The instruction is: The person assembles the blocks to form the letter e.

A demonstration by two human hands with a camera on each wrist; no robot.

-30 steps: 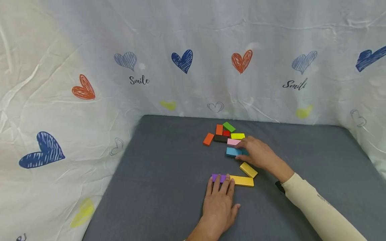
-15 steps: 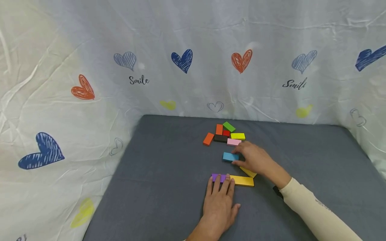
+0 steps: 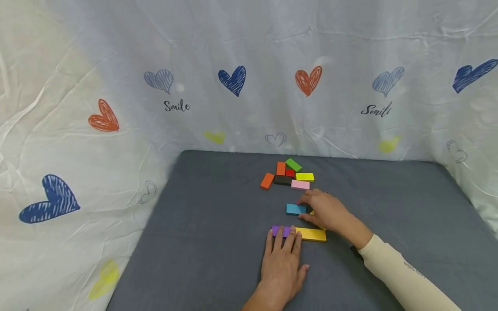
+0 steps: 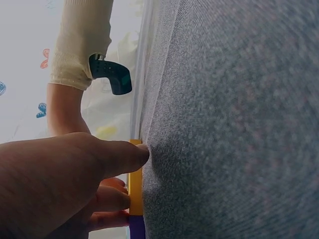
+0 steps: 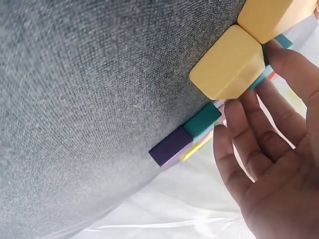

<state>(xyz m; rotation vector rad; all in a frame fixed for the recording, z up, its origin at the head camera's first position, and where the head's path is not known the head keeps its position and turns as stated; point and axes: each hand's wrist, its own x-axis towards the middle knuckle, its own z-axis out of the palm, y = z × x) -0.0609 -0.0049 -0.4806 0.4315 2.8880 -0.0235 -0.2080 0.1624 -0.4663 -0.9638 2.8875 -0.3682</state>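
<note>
My left hand [image 3: 281, 268] lies with straight fingers across a purple block [image 3: 275, 230] and the left end of a yellow block [image 3: 311, 234]. In the left wrist view its fingers touch the yellow block [image 4: 135, 191] above the purple block [image 4: 137, 228]. My right hand [image 3: 328, 211] pinches a blue block [image 3: 295, 209] between thumb and fingers, flat at table level. Under that hand another yellow block [image 5: 229, 62] is mostly hidden in the head view. The right wrist view also shows a teal block [image 5: 203, 121] and a dark purple block [image 5: 172, 146] beyond the fingers.
Farther back lie a pink block [image 3: 300, 185], a bright yellow block [image 3: 304, 177], a black block [image 3: 282, 180], a red block [image 3: 289, 172], a green block [image 3: 293, 165] and two orange blocks [image 3: 266, 181]. A printed white cloth [image 3: 233, 116] borders the grey table [image 3: 202, 207].
My right hand has drawn the blue block toward the front and slightly left, away from the pink block. It now covers most of the angled yellow block. My left hand stays in place.
</note>
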